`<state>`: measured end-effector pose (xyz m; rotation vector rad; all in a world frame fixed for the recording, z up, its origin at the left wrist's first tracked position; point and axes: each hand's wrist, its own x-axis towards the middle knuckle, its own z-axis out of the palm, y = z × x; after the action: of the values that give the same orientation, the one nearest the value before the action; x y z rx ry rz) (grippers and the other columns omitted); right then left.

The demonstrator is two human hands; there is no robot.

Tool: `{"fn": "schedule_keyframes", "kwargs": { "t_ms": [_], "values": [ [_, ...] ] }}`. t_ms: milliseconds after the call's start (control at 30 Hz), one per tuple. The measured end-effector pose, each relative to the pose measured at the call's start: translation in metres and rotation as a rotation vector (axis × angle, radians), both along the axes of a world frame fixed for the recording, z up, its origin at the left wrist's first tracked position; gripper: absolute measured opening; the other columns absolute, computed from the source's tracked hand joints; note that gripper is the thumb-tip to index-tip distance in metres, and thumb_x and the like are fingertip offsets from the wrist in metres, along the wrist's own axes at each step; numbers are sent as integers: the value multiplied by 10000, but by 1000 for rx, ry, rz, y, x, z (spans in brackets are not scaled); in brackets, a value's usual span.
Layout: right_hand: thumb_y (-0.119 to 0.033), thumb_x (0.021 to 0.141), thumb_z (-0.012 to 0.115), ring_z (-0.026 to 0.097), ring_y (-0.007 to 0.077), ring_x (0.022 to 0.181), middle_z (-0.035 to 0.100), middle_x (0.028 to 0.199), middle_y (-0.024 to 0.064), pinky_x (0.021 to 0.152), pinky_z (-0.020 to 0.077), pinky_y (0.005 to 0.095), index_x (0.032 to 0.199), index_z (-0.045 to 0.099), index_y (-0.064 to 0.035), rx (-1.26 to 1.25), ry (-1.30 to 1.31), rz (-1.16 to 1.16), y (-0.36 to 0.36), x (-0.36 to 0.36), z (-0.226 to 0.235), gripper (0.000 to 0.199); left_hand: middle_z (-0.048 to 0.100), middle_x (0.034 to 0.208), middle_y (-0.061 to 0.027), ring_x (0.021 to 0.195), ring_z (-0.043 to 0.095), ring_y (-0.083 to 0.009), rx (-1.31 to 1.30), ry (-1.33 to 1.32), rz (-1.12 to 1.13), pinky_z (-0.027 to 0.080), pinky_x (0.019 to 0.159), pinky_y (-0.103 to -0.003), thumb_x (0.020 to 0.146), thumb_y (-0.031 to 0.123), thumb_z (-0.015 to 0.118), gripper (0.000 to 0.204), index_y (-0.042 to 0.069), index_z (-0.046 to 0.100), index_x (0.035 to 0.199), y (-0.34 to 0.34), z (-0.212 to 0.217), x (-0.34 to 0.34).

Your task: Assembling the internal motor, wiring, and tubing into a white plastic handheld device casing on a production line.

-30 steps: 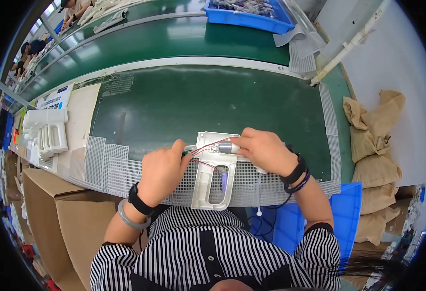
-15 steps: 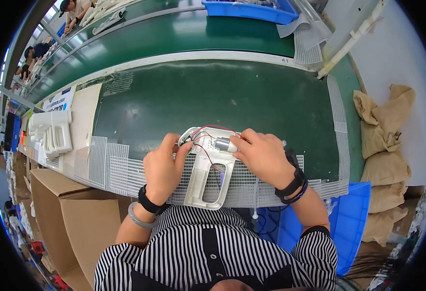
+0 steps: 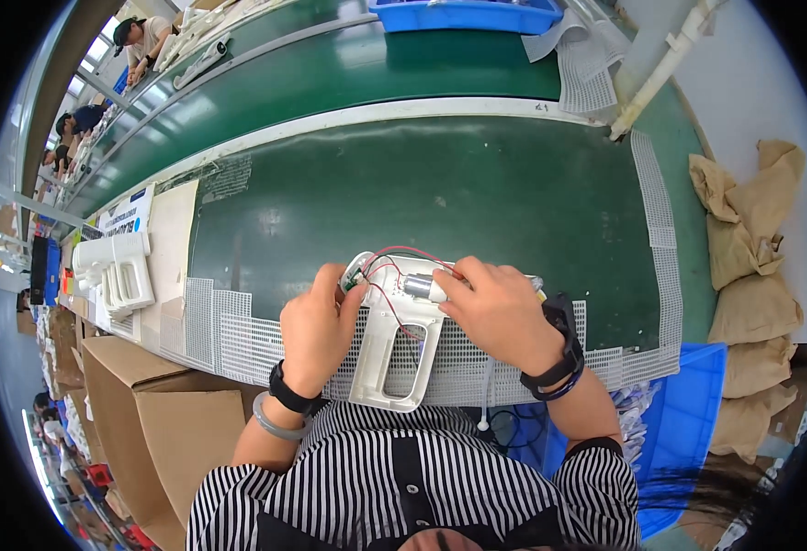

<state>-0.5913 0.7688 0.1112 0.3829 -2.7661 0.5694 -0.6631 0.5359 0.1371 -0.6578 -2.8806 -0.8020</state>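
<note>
A white plastic housing half [image 3: 366, 372] with a looped handle lies at the near edge of the bench, its hollow side up. At its rounded left end, my left hand [image 3: 319, 329] pinches a small green circuit board [image 3: 352, 276] between thumb and fingers. My right hand [image 3: 504, 308] is closed on the white end of a silver cylindrical motor [image 3: 417, 286], which lies over the housing's upper part. Thin red and dark wires [image 3: 405, 248] arch between board and motor, and one more hangs down to the handle opening. My right fingers partly hide the motor's far end.
Stacked white housing parts [image 3: 128, 283] sit on the left. An open cardboard box [image 3: 187, 441] is below them, and a blue bin [image 3: 688, 413] stands at lower right. Brown sacks [image 3: 752, 312] line the right wall. Beyond the green bench [image 3: 422, 184], people work along a conveyor [image 3: 330, 83].
The view has shifted a little, so the bench and boxes sit slightly further right. Both hands keep their grips, and board and motor have hardly moved against the housing.
</note>
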Motion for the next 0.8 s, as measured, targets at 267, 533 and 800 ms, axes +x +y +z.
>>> {"fn": "schedule_keyframes", "kwargs": {
  "t_ms": [267,533,800],
  "values": [
    [-243,818,739,644,214,792,605,965,36,705,503,361,1152,660,-103,77,5,-38,-6,1,-3,372,610,605,-73,490,602,-264,20,143,16,444,461,-361,899,166,736,234,59,577,1033,-6,-22,8],
    [-126,766,660,639,161,713,587,853,41,634,485,303,1018,666,-19,204,22,-57,-14,-2,6,275,629,620,-89,495,615,-214,38,128,56,462,478,-320,905,119,725,306,39,593,1169,-1,-25,7],
    [-206,850,710,659,253,801,570,970,90,720,526,388,1209,606,-29,94,-64,-51,-14,2,1,414,628,617,-86,512,639,-205,-56,235,-23,489,499,-319,886,125,739,546,119,568,1404,-1,-26,6]
  ]
}}
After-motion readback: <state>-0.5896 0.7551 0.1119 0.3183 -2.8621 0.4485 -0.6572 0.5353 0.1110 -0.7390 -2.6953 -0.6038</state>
